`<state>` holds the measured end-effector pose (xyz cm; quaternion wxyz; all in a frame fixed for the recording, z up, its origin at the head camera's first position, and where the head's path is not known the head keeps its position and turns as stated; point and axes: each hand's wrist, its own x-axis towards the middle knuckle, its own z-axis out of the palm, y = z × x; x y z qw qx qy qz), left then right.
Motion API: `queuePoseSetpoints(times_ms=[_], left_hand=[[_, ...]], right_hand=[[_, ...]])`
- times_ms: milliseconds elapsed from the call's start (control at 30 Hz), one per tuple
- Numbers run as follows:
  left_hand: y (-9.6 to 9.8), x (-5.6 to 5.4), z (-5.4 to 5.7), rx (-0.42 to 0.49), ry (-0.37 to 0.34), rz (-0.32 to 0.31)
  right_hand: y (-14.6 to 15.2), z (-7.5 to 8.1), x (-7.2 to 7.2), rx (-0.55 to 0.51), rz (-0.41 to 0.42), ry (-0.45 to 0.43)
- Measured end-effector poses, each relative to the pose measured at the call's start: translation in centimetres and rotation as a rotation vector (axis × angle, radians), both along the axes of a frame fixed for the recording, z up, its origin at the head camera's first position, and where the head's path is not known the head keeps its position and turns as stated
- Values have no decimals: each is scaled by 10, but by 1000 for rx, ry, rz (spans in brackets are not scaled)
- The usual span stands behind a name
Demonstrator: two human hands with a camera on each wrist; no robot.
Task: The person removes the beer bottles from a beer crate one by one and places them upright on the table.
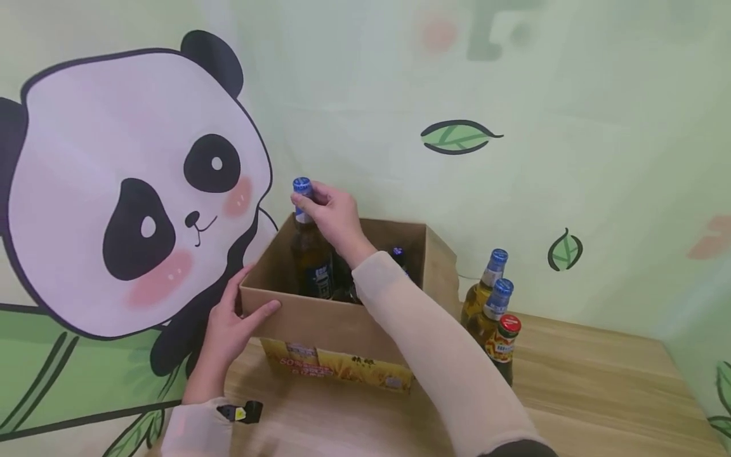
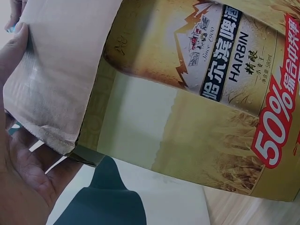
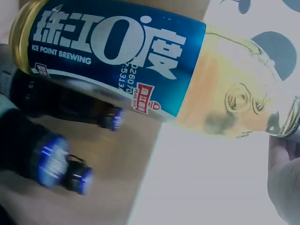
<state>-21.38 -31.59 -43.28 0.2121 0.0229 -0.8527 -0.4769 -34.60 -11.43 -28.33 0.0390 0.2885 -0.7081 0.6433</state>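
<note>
My right hand [image 1: 337, 216] grips a beer bottle [image 1: 313, 260] by its neck, just under the blue cap. The bottle stands upright, its lower part inside an open cardboard box [image 1: 337, 324]. In the right wrist view its blue label [image 3: 117, 56] shows large, with other capped bottles [image 3: 51, 159] beside it in the box. My left hand [image 1: 228, 324] holds the box at its near left corner, thumb on the front flap. In the left wrist view the fingers of the left hand [image 2: 28, 173] lie around the flap's edge, above the yellow printed side [image 2: 201, 108].
To the right of the box, two blue-capped bottles [image 1: 497, 298] and a red-capped bottle [image 1: 504, 346] stand close together on the wooden table [image 1: 599, 374]. Behind is a pale green wall [image 1: 365, 114] with a large panda picture [image 1: 131, 127].
</note>
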Motion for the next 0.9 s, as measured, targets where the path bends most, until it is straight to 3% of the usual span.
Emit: queuePoseSetpoints(times_ms=[100,200,333,500,700,900], left_hand=[[5,-1,-1,4,0,-6],[8,-4,0,-5,10,-3],[9,-5,3,-14,14,-4],[8,-2,3,-17,6,-5],[5,0,1,-18,17,-11],[4,1,1,-11,20,-8]], right_hand=[[10,20,6,-55,-9,16],[22,52,17,-155,-14,46],[39,96,39,-245,-15,114],[65,136,69,-322,29,139],[97,164,104,-350,83,111],[121,168,136,-400,110,120]])
